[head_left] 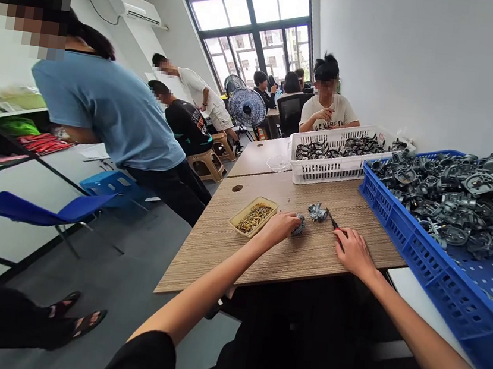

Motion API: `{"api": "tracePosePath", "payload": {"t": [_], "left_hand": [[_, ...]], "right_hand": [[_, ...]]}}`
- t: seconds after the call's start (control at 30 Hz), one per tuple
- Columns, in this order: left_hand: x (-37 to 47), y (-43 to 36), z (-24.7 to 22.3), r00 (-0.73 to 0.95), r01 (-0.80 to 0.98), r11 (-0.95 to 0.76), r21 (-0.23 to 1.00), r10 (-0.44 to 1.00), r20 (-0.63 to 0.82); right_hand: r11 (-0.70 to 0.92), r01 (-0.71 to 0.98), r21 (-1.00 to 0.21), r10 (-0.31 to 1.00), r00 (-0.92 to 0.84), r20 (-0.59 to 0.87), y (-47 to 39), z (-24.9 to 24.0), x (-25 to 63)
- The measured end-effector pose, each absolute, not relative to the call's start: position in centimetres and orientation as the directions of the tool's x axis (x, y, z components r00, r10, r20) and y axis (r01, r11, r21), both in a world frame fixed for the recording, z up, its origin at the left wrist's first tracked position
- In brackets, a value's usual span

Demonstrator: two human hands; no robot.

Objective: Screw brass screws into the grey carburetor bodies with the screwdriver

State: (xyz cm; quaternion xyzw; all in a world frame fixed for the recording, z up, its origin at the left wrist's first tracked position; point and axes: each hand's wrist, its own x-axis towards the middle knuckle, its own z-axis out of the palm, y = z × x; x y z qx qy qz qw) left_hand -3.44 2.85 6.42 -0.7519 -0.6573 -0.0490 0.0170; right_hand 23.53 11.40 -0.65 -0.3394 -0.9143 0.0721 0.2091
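Fingers of the left hand (284, 225) grasp a carburettor (299, 225) at the table (214, 258); the right hand's (355, 252) clasp a slim tool (332, 219). Work looks under way on this one, how far is unclear; it is grey metal, mostly covered. Beside it lie another carburettor (317, 212) and a tray (237, 228) of brass bits (255, 217). Whether the blue crate's (421, 263) heap (455, 198) is done or left, I cannot tell.

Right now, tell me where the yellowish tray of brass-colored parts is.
In the head view, the yellowish tray sits on the table, just left of the left hand.
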Motion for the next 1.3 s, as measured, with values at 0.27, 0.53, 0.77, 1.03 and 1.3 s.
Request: {"api": "tracePosePath", "payload": {"t": [0.27,0.53,0.77,1.03,1.3], "left_hand": [[-1.7,1.2,1.1,-0.271,0.886,0.013,0.463,0.824,0.497],[-0.2,2.0,-1.0,-0.491,0.683,-0.066,0.728,0.696,0.524],[-0.3,1.7,-1.3,-0.492,0.660,-0.092,0.746,0.697,0.521],[0.3,0.9,-0.9,-0.395,0.714,-0.104,0.692,0.757,0.521],[0.3,1.0,-1.0,-0.397,0.718,-0.098,0.689,0.756,0.521]], "right_hand": [[0.754,0.598,-0.271,0.657,-0.681,0.324,11.3,-0.5,23.4],[0.729,0.651,-0.212,0.675,-0.634,0.378,11.1,-0.6,23.4],[0.677,0.688,-0.261,0.717,-0.535,0.447,12.5,-2.0,23.3],[0.629,0.546,-0.553,0.768,-0.324,0.552,15.0,5.0,23.9],[0.697,0.326,-0.639,0.665,-0.625,0.407,11.6,9.8,23.5]]}}
